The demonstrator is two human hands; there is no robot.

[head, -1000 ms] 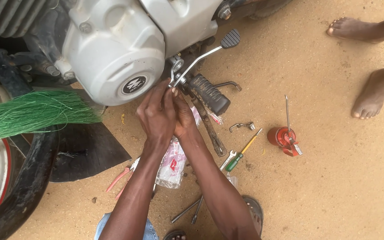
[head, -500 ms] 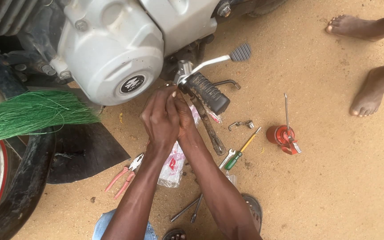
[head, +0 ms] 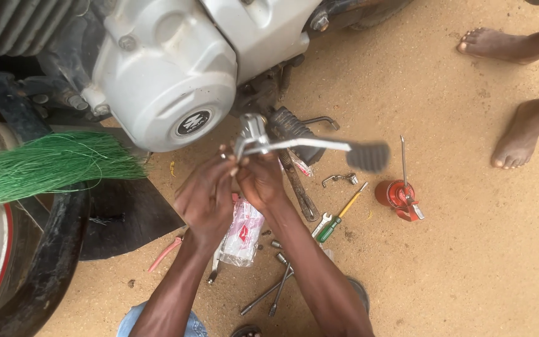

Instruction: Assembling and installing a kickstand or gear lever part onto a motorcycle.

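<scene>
Both hands work the clamp end of the bent chrome gear-shift lever with black rubber pedal (head: 307, 145), just below the silver engine side cover (head: 163, 75). Left hand (head: 207, 200) and right hand (head: 260, 181) pinch it with closed fingers. Lever looks not yet seated; tools including the green-handled screwdriver (head: 338, 215) lie on sand.
</scene>
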